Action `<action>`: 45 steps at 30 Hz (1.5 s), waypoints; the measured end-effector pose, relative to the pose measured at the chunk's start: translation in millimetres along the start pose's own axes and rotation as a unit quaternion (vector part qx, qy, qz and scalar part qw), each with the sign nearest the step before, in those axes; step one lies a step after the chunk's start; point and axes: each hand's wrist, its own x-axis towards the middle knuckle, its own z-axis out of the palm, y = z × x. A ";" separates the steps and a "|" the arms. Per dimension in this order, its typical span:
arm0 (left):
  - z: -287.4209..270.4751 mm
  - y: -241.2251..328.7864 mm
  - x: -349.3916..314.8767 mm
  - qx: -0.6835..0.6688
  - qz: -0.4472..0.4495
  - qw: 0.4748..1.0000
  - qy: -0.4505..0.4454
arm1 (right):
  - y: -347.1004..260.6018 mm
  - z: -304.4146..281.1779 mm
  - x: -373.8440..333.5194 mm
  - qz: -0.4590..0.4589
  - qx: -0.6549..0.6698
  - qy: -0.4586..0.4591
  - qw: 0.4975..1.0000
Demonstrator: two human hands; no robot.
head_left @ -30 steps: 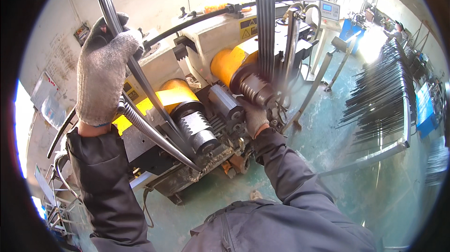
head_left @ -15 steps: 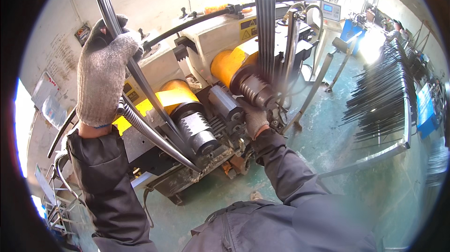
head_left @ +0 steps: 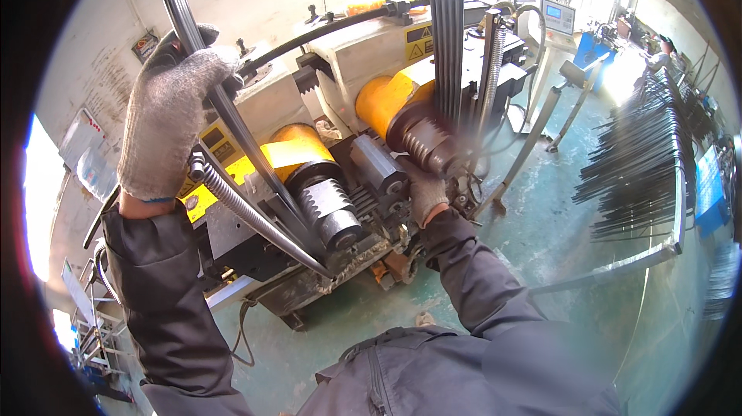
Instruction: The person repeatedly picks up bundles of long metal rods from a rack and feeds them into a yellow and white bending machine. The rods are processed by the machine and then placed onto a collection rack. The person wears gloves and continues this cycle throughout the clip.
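Note:
My left hand, in a grey knit glove with dark fingers, is raised and wrapped round a slanting bundle of long dark metal rods. The bundle's lower end comes down beside the left ribbed metal roller of a machine. Low at the machine's front, my gloved right hand reaches in under the right ribbed roller, beside a grey faceted block. Its fingers are hidden there. A second upright bundle of rods stands behind the right roller.
Yellow guards cover the rollers' backs. A flexible metal conduit curves across the front left. At right stand a slanting metal post and a rack heaped with dark rods. A control box with a screen stands behind.
The view has shifted slightly, moving the machine a little rightward in the picture. My left hand still grips the rods, and my right hand stays under the right roller.

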 end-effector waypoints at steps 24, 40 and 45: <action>-16.3 18.9 -12.8 0.000 -0.096 0.995 0.032 | 61.8 -17.6 3.9 -0.210 -0.219 -0.049 0.952; -16.8 21.6 -14.3 0.015 -0.129 0.991 0.037 | 33.2 -13.3 -0.5 -0.027 0.022 -0.037 0.999; -13.4 25.0 -16.1 0.025 -0.144 0.988 0.043 | 27.4 -14.0 -0.8 0.030 0.024 -0.052 0.998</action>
